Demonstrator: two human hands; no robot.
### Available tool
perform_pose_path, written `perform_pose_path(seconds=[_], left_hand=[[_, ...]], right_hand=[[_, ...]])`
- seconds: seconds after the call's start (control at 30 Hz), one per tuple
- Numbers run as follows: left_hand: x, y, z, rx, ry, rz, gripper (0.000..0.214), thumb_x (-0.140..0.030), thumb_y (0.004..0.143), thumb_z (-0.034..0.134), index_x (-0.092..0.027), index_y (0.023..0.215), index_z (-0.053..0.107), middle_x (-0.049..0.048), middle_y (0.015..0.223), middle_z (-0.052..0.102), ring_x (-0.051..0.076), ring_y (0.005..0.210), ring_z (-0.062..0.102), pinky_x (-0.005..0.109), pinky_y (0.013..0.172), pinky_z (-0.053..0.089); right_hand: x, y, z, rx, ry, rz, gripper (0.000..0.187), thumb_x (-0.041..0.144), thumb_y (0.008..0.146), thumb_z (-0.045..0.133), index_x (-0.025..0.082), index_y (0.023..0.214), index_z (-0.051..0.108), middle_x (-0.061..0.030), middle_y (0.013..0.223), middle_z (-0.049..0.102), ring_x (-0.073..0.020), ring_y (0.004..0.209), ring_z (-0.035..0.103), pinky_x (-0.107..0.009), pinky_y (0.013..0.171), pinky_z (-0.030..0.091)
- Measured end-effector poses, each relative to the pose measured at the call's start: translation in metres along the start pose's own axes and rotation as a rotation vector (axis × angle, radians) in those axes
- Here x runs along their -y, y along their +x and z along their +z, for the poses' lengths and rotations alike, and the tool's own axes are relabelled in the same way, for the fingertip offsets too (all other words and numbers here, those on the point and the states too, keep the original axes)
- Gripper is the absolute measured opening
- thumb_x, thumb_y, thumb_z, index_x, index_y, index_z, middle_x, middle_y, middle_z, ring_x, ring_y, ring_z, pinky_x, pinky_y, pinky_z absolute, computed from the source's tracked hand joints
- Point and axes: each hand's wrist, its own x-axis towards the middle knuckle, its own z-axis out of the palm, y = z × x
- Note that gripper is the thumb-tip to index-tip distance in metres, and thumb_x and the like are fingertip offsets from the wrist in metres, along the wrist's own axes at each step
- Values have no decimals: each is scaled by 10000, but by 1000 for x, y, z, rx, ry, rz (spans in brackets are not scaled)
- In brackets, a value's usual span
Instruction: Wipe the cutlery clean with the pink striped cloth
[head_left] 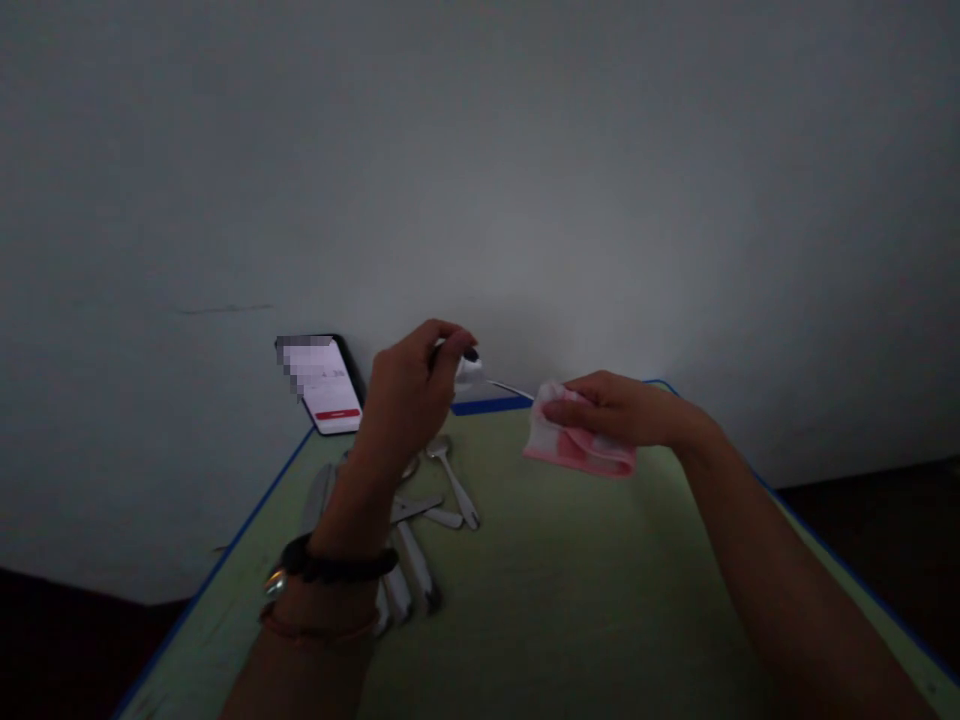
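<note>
My left hand [411, 392] is raised above the table with its fingers pinched on the bowl end of a metal spoon [480, 378], whose thin handle runs to the right. My right hand [615, 408] is closed round a folded pink and white cloth [574, 440], and the cloth wraps the far end of that spoon's handle. Both hands hover over the far part of the pale green table [570, 600].
Several pieces of cutlery [420, 530], spoons and knives, lie in a loose pile under my left forearm. A phone [330, 385] with a lit screen leans against the grey wall at the table's far left. The table has a blue edge [247, 520].
</note>
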Motion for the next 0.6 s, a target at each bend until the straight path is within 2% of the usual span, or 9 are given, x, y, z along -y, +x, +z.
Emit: perform_pose_path(seconds=[0.17, 0.27, 0.37, 0.43, 0.5, 0.6], left_hand=[[4, 1, -10, -65, -157, -124, 281, -424, 840, 469, -187, 880, 615, -17, 552, 591, 85, 370, 470, 198, 366, 343], [1, -1, -9, 59, -363, -149, 311, -432, 834, 484, -158, 852, 629, -9, 543, 554, 79, 391, 460, 197, 374, 355], [-4, -4, -5, 247, -566, -120, 311, -393, 822, 521, -150, 981, 630, 16, 634, 590, 88, 477, 488, 207, 439, 400], [-7, -5, -1, 319, -604, -90, 311, -356, 821, 526, -158, 1040, 625, 35, 716, 626, 95, 529, 504, 217, 485, 421], [-10, -5, 4, 370, -584, -66, 290, -346, 831, 510, -158, 1001, 651, 47, 761, 647, 95, 548, 502, 223, 515, 430], [-13, -3, 12, 364, -549, -41, 275, -361, 840, 500, -162, 915, 675, 36, 746, 649, 90, 555, 506, 217, 528, 426]], right_hand=[[-4, -6, -3, 19, 90, 19, 466, 606, 800, 406, 169, 642, 446, 44, 527, 410, -56, 430, 339, -184, 399, 237], [-5, -9, -6, -4, 83, 30, 479, 619, 797, 395, 171, 633, 446, 45, 517, 398, -58, 419, 330, -190, 391, 227], [-4, -12, -9, -87, 55, 35, 488, 623, 799, 383, 173, 623, 447, 43, 509, 395, -61, 421, 327, -197, 399, 221], [-3, -11, -8, -117, 56, 29, 489, 626, 800, 377, 174, 629, 450, 43, 511, 394, -63, 426, 327, -200, 403, 220], [-1, -8, -5, -119, 63, 15, 484, 627, 799, 379, 174, 640, 446, 44, 522, 396, -63, 436, 331, -200, 409, 223], [5, 0, 1, -116, 57, -22, 469, 612, 807, 379, 175, 650, 436, 44, 541, 405, -63, 457, 341, -197, 425, 234]])
